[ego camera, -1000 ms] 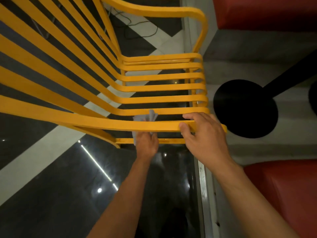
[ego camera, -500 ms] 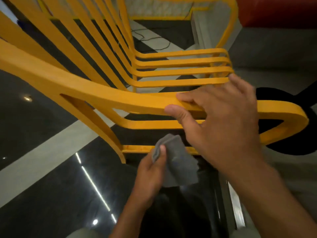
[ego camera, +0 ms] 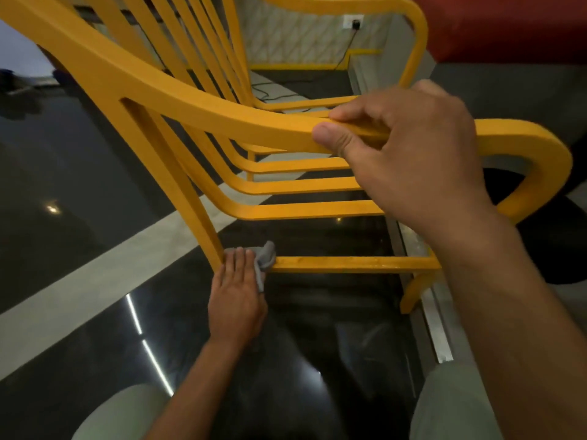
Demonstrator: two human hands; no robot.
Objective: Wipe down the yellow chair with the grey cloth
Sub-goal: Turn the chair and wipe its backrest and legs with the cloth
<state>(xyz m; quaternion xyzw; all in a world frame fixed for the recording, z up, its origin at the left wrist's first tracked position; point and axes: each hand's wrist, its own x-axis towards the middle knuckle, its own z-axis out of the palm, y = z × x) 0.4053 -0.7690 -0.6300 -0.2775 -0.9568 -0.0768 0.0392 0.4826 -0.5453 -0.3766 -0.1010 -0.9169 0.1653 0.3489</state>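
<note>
1. We see our right hand closed around the curved top rail of the yellow slatted metal chair: the thumb lies along the near face of the rail and the other fingers wrap over its far side, so the grip is snug on the rail itself.
2. Our left hand has its fingers laid flat and close together, pressing the small crumpled grey cloth against the chair; the cloth bunches out past the fingertips and down along the thumb side of the hand.
3. The cloth sits at the corner where the chair's left upright meets the low crossbar, touching both.
4. Our right forearm comes in from the lower right and reaches up and across the slats; the wrist is bent slightly downward over the rail.
5. Our left forearm rises from the bottom centre, palm turned down toward the crossbar, well below the right hand.
6. We count one chair, one cloth and two hands; beneath the top rail four curved slats show left of the right hand.
7. The chair stands on a glossy dark floor crossed by a pale stripe, and red upholstery fills the upper right corner.
</note>
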